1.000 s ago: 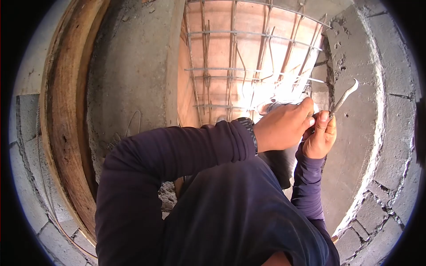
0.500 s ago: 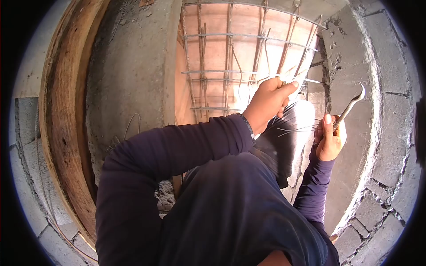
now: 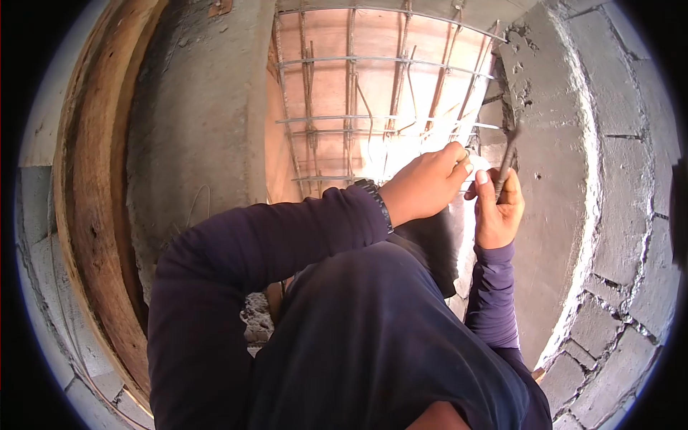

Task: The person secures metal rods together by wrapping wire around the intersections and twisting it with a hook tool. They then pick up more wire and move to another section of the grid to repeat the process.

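Observation:
My left hand (image 3: 428, 180) is closed in a pinch, its fingertips close to those of my right hand; what it pinches is too small and too brightly lit to make out. My right hand (image 3: 500, 211) is wrapped round a dark metal hook tool (image 3: 507, 159), whose tip points up. Thin wires that show earlier at the right hand are hard to see in the glare. Just beyond both hands lies a grid of steel bars (image 3: 351, 61) over pinkish boards (image 3: 326, 93).
A long wooden beam (image 3: 97, 179) and a concrete ledge (image 3: 197, 100) run along the left. On the right stand a smooth concrete face (image 3: 548, 186) and a grey block wall (image 3: 623, 179). My bent knees are below the hands.
My two hands have come together: the left moved slightly down, the right moved up and left with the hook tool, which now stands more upright. The view has shifted slightly.

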`<action>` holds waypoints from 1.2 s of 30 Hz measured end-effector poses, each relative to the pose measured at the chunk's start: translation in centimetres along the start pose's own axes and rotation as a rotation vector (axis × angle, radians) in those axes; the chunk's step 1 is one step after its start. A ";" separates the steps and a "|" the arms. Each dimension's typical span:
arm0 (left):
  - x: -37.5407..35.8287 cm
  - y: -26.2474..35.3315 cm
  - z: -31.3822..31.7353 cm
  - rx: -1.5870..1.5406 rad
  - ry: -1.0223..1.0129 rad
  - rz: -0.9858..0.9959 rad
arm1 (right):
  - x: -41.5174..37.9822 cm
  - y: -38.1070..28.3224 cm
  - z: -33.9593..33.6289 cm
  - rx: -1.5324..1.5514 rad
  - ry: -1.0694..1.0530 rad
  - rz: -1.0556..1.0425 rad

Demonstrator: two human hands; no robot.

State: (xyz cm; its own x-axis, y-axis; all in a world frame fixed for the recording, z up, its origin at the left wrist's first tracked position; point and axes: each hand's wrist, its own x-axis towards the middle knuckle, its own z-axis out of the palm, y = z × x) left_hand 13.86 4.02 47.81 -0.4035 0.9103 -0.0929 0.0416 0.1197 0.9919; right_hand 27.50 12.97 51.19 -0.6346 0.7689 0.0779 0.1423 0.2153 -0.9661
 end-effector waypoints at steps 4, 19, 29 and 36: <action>-1.1 0.1 0.1 0.179 0.015 0.161 | 0.2 -0.5 -1.5 -0.124 -0.126 0.122; -1.7 2.2 -0.3 0.246 -0.061 0.351 | -0.4 -1.4 -5.7 0.353 -0.201 0.515; 0.0 0.0 -0.3 -0.287 -0.448 -0.169 | -0.6 -1.0 -4.0 0.233 -0.180 0.536; 0.0 -1.3 -0.3 -0.662 -0.281 -0.330 | -0.1 -2.9 -4.8 -0.023 -0.409 0.584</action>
State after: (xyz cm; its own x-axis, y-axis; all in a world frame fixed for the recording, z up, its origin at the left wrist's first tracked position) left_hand 13.56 3.74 46.55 -0.0502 0.9454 -0.3221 -0.6284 0.2207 0.7459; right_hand 30.81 15.11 55.17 -0.6834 0.4759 -0.5537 0.5590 -0.1466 -0.8161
